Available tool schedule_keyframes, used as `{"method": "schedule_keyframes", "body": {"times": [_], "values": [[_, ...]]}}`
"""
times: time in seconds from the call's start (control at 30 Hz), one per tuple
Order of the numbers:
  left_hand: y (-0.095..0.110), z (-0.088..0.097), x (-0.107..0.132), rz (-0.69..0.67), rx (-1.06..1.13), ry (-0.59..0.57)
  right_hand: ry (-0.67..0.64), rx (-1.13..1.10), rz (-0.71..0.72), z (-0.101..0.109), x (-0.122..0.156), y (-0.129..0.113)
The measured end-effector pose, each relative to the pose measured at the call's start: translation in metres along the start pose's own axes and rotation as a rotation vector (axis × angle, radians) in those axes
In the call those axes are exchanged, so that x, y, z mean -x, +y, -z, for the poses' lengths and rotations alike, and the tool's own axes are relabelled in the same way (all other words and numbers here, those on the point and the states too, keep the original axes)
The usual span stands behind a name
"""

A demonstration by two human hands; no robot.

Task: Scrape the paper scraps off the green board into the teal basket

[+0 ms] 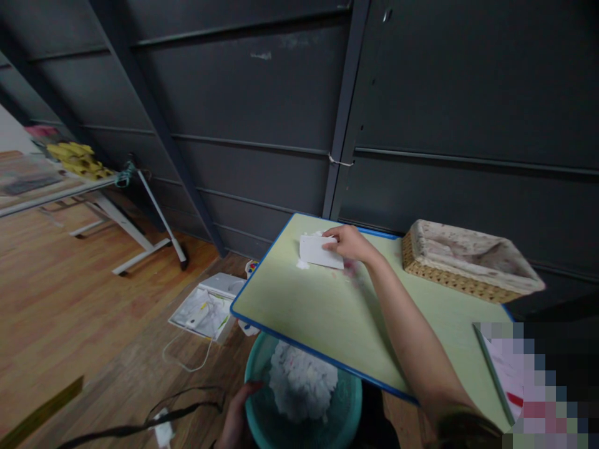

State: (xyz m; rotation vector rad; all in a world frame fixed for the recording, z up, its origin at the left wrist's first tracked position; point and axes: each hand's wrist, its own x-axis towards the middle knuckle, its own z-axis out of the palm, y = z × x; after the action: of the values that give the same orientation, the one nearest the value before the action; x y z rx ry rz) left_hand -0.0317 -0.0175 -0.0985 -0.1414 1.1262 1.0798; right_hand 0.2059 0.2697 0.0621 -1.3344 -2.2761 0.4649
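My right hand reaches across the pale green table and presses a flat white card against the top near the far edge, fingers closed on it. Small white scraps lie beside the card. Below the table's near edge my left hand grips the rim of a teal basin. White crumpled scraps fill the basin, which is held under the blue table edge.
A wicker basket with cloth lining stands at the table's far right. A paper sheet lies at the near right. On the wooden floor lie a white box with a cord and a black strap. A dark panelled wall is behind; another table at left.
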Motion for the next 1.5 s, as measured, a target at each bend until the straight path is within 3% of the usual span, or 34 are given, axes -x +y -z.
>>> {"method": "schedule_keyframes", "body": {"times": [0.2, 0.43, 0.7, 0.93, 1.0, 1.2, 1.5], "values": [[0.005, 0.0, 0.004, -0.033, -0.021, -0.014, 0.136, 0.035, -0.052, -0.001, 0.015, -0.013], [0.015, -0.002, 0.011, -0.105, -0.06, 0.046, 0.124, 0.138, -0.042, -0.037, 0.053, -0.026], [0.022, 0.002, 0.014, -0.151, -0.077, 0.044, 0.074, 0.147, 0.094, -0.053, 0.11, -0.039], [0.027, -0.005, 0.024, -0.155, -0.115, 0.067, 0.038, 0.178, 0.377, -0.064, 0.168, -0.049], [0.028, -0.007, 0.026, -0.156, -0.131, 0.064, 0.059, 0.163, 0.386, -0.062, 0.174, -0.049], [0.028, -0.009, 0.026, -0.158, -0.126, 0.017, 0.214, 0.043, 0.184, -0.048, 0.167, -0.046], [0.031, -0.009, 0.029, -0.183, -0.123, -0.031, 0.132, 0.002, 0.4, -0.059, 0.197, -0.052]]}}
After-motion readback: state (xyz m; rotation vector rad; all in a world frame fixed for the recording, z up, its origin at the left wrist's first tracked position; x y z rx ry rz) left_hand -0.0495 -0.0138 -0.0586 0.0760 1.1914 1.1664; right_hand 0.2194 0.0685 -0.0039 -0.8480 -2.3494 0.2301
